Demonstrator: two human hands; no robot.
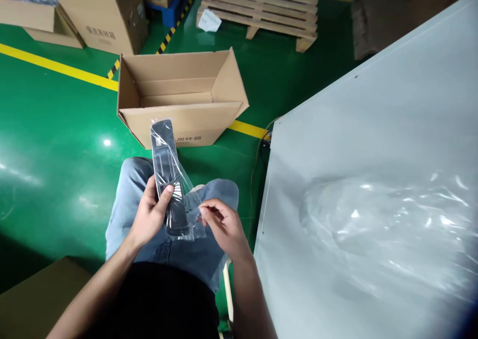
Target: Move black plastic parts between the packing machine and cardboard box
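A long dark plastic part (166, 155) lies inside a clear plastic bag (190, 192), tilted slightly over my lap. My left hand (151, 212) is wrapped round the bagged part near its middle, thumb on top. The bag's loose side spreads to the right, where my right hand (224, 224) pinches its edge between thumb and fingers. Just beyond the part's far end stands an open cardboard box (175, 122) on the floor. Its visible inside shows bare cardboard, though the front wall hides some of the bottom.
A grey-white table (291, 160) fills the right side, with clear plastic bags (373, 224) heaped on it. Behind the box are a wooden pallet (261, 3), a large carton (100, 20) and an open carton of bagged items (28, 13). Another cardboard surface (45, 299) is at lower left.
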